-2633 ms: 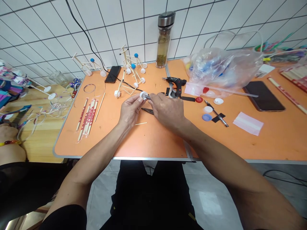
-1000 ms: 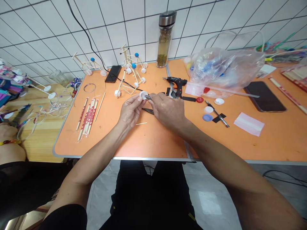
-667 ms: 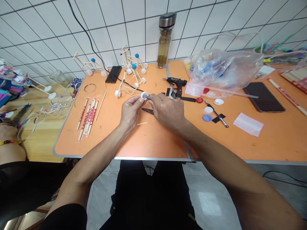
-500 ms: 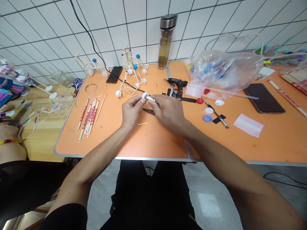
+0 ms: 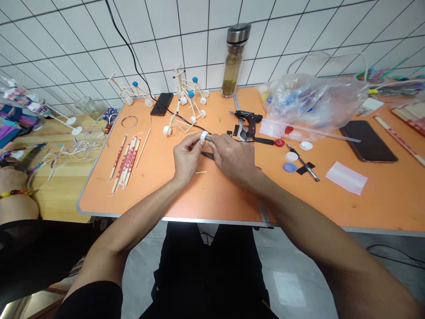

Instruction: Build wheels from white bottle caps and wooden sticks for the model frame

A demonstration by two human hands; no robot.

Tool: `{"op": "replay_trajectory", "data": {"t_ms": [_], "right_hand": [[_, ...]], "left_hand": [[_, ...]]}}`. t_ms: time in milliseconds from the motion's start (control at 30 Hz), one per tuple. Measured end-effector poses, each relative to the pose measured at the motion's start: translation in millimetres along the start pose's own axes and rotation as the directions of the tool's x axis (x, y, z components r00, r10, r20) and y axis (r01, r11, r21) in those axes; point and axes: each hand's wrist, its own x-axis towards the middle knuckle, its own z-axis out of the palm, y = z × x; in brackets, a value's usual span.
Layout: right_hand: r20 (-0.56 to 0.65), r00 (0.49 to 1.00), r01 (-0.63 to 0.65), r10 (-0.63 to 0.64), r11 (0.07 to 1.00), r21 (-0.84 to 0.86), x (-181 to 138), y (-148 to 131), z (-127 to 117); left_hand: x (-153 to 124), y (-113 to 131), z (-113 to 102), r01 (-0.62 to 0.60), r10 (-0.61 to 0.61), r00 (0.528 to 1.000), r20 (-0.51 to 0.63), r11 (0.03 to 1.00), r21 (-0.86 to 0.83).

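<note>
My left hand [image 5: 186, 157] pinches a small white bottle cap [image 5: 203, 136] above the orange table [image 5: 206, 195]. My right hand [image 5: 232, 158] is closed round a thin metal-tipped tool [image 5: 208, 138] whose tip meets the cap. Both hands hover close together near the table's middle. A dark pair of scissors or pliers [image 5: 208, 155] lies under them, and a short wooden stick [image 5: 201, 172] rests just below my left hand.
Wrapped chopsticks [image 5: 125, 160] lie to the left. Stick-and-cap models [image 5: 189, 104] stand at the back, with a phone [image 5: 162, 103] and a tea bottle [image 5: 236, 60]. A glue gun [image 5: 248, 120], loose caps [image 5: 290, 161], a plastic bag [image 5: 312, 102] and a second phone [image 5: 368, 141] are to the right. Another person's arm [image 5: 15, 195] is at far left.
My hands have stayed together on the cap, with the tool's tip pressed closer into it. The view has shifted slightly, so everything sits a little lower and to the right.
</note>
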Motion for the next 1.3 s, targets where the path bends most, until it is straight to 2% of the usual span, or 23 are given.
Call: {"op": "replay_trajectory", "data": {"t_ms": [100, 133, 200, 267, 300, 333, 400, 433, 500, 567, 667, 700, 767, 833, 867, 900, 967, 1033, 1067, 1133, 1167, 1233, 1300], "right_hand": [[0.043, 0.998, -0.066, 0.055, 0.953, 0.296, 5, 3, -2], [0.112, 0.989, -0.138, 0.097, 0.87, 0.474, 8, 6, -3], [0.353, 0.926, -0.363, 0.136, 0.577, 0.731, 16, 11, -3], [0.548, 0.83, -0.548, 0.102, 0.334, 0.767, 20, 15, -3], [0.569, 0.816, -0.568, 0.101, 0.318, 0.759, 21, 16, -3], [0.53, 0.84, -0.53, 0.118, 0.388, 0.754, 20, 15, -2], [0.299, 0.941, -0.321, 0.16, 0.701, 0.636, 14, 11, -1], [0.171, 0.976, -0.204, 0.137, 0.853, 0.48, 10, 8, -1], [0.039, 0.998, -0.054, 0.049, 0.991, 0.126, 3, 2, -1], [0.028, 0.999, -0.018, 0.018, 1.0, -0.01, 0, -1, -2], [0.091, 0.993, -0.103, 0.077, 0.939, 0.329, 6, 5, -7], [0.174, 0.978, -0.192, 0.119, 0.844, 0.5, 10, 9, -8], [0.426, 0.893, -0.433, 0.148, 0.542, 0.72, 18, 17, -10], [0.613, 0.785, -0.609, 0.091, 0.294, 0.736, 23, 22, -10], [0.634, 0.77, -0.629, 0.076, 0.261, 0.732, 23, 23, -9], [0.603, 0.793, -0.598, 0.088, 0.302, 0.742, 23, 22, -8], [0.396, 0.907, -0.4, 0.142, 0.584, 0.706, 17, 17, -5], [0.14, 0.984, -0.159, 0.109, 0.892, 0.423, 9, 8, -3], [0.071, 0.996, -0.077, 0.062, 0.969, 0.237, 5, 4, -3], [0.041, 0.999, -0.012, 0.013, 1.0, -0.014, 0, -1, -3], [0.044, 0.999, -0.011, 0.012, 0.999, -0.037, 0, -1, -4], [0.06, 0.997, -0.048, 0.04, 0.991, 0.128, 3, 2, -5], [0.164, 0.979, -0.183, 0.12, 0.867, 0.462, 10, 10, -6]], "left_hand": [[0, -1, 0, -0.024, 0.024, 1.0, 0.003, 1.0, 0.006], [0, -1, 0, -0.038, 0.038, 0.999, 0.004, 0.999, 0.01], [0, -1, -1, -0.057, 0.057, 0.998, 0.007, 0.998, 0.027], [1, -1, 0, -0.04, 0.04, 0.999, 0.002, 0.998, 0.052], [1, 0, 0, -0.021, 0.021, 1.0, -0.004, 0.998, 0.059], [2, 0, 0, -0.001, 0.002, 1.0, -0.009, 0.998, 0.061], [1, 0, 1, 0.014, -0.014, 1.0, -0.008, 0.999, 0.048], [1, 0, 1, 0.013, -0.013, 1.0, -0.005, 0.999, 0.04], [0, 0, 2, 0.006, -0.005, 1.0, -0.003, 0.999, 0.033], [-1, 0, 2, -0.001, 0.001, 1.0, -0.007, 0.999, 0.04], [-2, 0, 2, -0.015, 0.015, 1.0, -0.007, 0.998, 0.053], [-2, 1, 2, -0.022, 0.022, 1.0, -0.005, 0.998, 0.06], [-2, 1, 2, -0.041, 0.042, 0.999, 0.0, 0.996, 0.073], [-1, 2, 2, -0.066, 0.065, 0.998, 0.008, 0.995, 0.078], [-1, 2, 2, -0.073, 0.073, 0.997, 0.011, 0.995, 0.074], [-1, 2, 1, -0.073, 0.072, 0.997, 0.013, 0.995, 0.07], [-1, 0, 1, -0.051, 0.05, 0.999, 0.01, 0.997, 0.063], [-1, -2, 1, -0.022, 0.022, 1.0, 0.004, 0.998, 0.058], [-1, -3, 0, -0.014, 0.013, 1.0, 0.002, 0.998, 0.055], [-1, -6, 1, -0.013, 0.013, 1.0, 0.003, 0.999, 0.049], [-2, -6, 1, -0.017, 0.017, 1.0, 0.004, 0.999, 0.048], [-2, -7, 1, -0.031, 0.031, 0.999, 0.007, 0.998, 0.057], [-3, -5, 2, -0.053, 0.053, 0.999, 0.013, 0.996, 0.072]]}}
